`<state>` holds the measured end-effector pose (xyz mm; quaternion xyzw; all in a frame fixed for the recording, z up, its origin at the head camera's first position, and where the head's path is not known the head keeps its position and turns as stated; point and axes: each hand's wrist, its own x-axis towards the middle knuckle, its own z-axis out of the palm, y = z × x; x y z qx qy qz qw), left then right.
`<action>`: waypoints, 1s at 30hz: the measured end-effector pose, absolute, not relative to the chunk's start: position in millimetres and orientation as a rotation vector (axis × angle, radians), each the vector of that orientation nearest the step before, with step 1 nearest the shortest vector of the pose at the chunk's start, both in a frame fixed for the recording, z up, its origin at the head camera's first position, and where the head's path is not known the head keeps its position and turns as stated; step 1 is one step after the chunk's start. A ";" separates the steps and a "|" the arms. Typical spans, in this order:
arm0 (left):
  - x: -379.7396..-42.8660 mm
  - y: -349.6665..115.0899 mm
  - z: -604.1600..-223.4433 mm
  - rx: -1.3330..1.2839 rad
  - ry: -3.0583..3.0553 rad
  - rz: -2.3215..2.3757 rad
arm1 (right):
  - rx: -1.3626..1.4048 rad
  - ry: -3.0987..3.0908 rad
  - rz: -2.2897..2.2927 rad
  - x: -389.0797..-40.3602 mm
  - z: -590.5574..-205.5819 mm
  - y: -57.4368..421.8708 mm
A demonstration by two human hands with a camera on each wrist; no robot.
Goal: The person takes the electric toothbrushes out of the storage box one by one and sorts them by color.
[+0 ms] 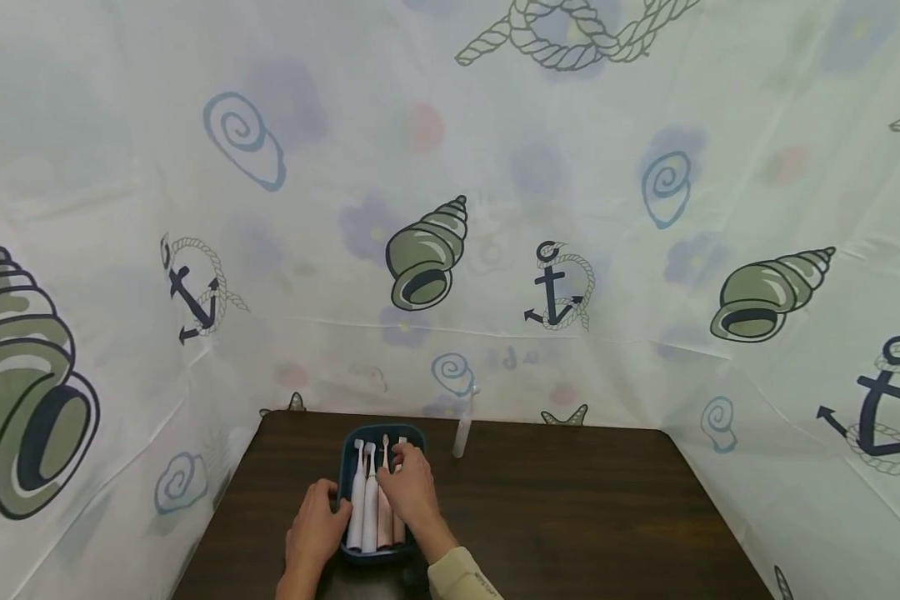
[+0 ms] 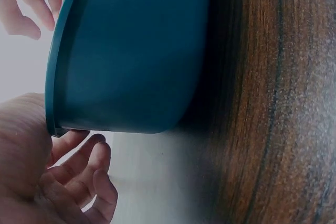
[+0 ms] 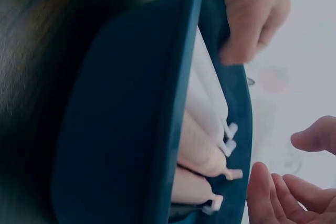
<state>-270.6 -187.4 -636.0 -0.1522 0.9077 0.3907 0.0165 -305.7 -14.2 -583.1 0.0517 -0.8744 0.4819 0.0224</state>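
From the head view, we see a blue box [image 1: 375,557] on a dark wooden table [image 1: 570,500], its long side running away from us. Two white toothbrushes [image 1: 357,512] lie in it on the left and two pink toothbrushes [image 1: 385,517] on the right, handle ends near us and heads at the far end, so their long axis follows the box. The left hand [image 1: 315,529] is at the left rim; the right hand [image 1: 411,487] reaches over the far right part, plainly the nearer one to the pink pair. From its fingers, the pink handles run back toward us. A pale tube [image 1: 462,437] is to the right of the box, apart from it.

In the left wrist view, we find the left hand holding the box's edge, its other fingers bent loosely outside the wall. Part of the right hand shows over the rim at upper left.

Through the right wrist view, we look across the rim at all four brushes inside, their heads pointing toward the right hand. Its thumb [image 3: 315,135] and fingers [image 3: 262,192] are spread apart with nothing between them, just past the heads. The left thumb hooks inside the opposite rim. We cannot make out the dark shape beside the lower pink brush.
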 end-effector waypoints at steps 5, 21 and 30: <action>-270.2 -188.0 -637.4 -0.462 2.835 1.227 | 0.203 -2.765 1.462 -302.9 -588.1 -23.7; -271.6 -190.3 -643.0 -0.432 2.793 1.261 | 0.184 -2.841 1.087 -309.0 -597.9 -32.2; -272.3 -190.4 -643.9 -0.446 2.832 1.270 | 0.204 -2.931 0.714 -317.0 -606.0 -24.0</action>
